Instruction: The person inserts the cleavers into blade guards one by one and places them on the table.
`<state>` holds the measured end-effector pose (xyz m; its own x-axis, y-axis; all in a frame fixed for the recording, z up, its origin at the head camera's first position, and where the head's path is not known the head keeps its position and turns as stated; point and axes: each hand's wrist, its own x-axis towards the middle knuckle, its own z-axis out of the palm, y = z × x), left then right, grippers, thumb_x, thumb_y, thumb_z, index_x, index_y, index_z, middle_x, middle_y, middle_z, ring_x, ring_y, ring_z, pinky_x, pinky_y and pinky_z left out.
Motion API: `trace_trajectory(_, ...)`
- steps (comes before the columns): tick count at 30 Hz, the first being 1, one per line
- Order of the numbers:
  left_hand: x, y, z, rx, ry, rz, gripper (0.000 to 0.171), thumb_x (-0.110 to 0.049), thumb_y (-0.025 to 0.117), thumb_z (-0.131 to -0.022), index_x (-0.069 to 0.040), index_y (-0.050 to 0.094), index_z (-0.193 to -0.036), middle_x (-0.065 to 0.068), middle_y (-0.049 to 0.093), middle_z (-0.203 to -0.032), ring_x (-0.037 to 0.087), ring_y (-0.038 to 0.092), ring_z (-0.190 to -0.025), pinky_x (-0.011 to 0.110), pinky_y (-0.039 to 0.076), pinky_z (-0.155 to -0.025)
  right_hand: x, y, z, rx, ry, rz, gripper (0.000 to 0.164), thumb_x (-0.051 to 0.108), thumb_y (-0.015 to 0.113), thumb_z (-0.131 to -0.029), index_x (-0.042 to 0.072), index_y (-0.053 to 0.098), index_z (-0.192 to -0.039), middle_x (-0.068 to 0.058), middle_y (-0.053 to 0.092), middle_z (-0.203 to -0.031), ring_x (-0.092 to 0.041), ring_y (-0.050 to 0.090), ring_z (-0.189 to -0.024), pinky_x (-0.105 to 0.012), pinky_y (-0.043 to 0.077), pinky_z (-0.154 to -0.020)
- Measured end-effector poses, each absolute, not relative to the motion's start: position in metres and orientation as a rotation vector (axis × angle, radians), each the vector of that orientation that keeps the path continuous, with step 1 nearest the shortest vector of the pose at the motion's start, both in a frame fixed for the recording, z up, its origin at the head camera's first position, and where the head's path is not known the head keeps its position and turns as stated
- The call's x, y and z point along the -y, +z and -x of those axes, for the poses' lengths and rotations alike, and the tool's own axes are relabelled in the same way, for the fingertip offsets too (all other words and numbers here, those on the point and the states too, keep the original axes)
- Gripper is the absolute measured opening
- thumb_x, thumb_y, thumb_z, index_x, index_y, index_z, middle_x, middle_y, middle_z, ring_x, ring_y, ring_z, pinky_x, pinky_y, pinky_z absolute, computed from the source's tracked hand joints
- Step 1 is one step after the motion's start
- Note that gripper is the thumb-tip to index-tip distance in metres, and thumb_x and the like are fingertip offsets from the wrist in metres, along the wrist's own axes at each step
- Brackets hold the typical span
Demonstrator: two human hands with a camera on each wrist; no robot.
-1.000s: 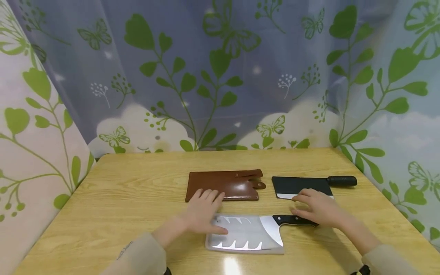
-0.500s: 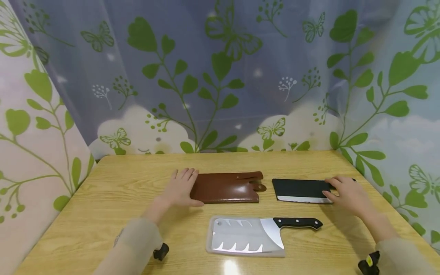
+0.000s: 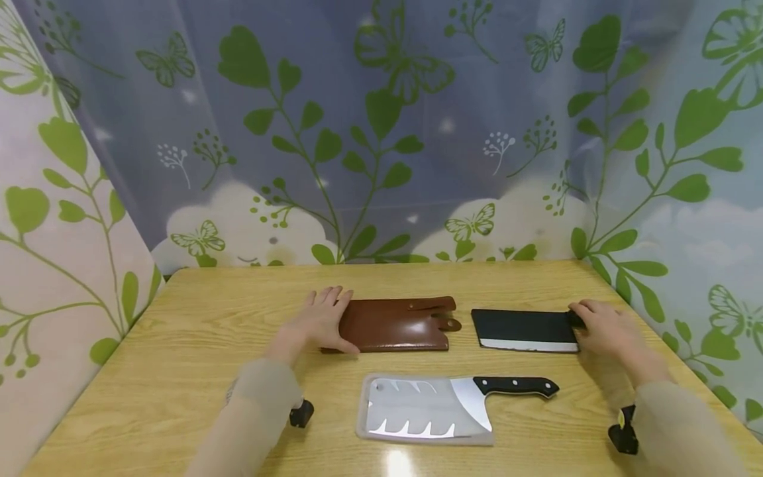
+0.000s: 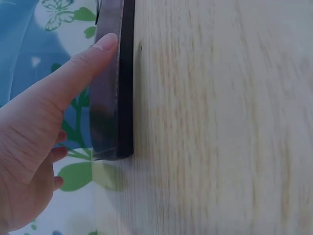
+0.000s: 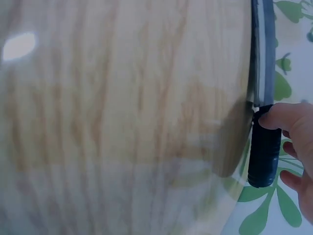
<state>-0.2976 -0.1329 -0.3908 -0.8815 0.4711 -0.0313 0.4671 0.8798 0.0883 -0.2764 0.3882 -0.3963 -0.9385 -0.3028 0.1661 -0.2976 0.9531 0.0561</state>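
Observation:
My left hand [image 3: 318,324] lies over the left end of a brown leather knife sheath [image 3: 393,324]. Its thumb [image 4: 105,44] rests along the sheath's near side, while the other fingers stretch out straight past the far edge. On the right, a cleaver [image 3: 521,328] with a black blade and a bright cutting edge lies flat. My right hand [image 3: 610,331] holds this cleaver's round black handle [image 5: 264,152], thumb near where handle meets blade. In the head view that hand hides most of the handle.
A second cleaver [image 3: 518,385], with a riveted black handle, lies in front, its blade inside a translucent cover [image 3: 411,411]. All sit on a wooden table [image 3: 208,311]. A patterned curtain [image 3: 381,132] hangs around the back and sides.
My left hand has gone from over the covered blade to the sheath's left end. My right hand has moved right, from near the riveted handle to the black cleaver's handle.

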Motion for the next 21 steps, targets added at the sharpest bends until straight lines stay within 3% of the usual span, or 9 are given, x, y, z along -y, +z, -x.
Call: trace_trajectory(21,0.119,-0.394,0.308,-2.819,0.111,-0.670,0.114,-0.065,0.073,-0.062,-0.015,0.020,-0.149,0.013,0.021,-0.150,0.030,0.017,-0.137,0.053,0.007,-0.109,-0.387,-0.401,0.282,3.015,-0.076,-0.425,0.049,0.006,0.067,-0.079,-0.007,0.050,-0.123,-0.030,0.048,-0.119,-0.048,0.044,-0.109,-0.064,0.033,-0.084)
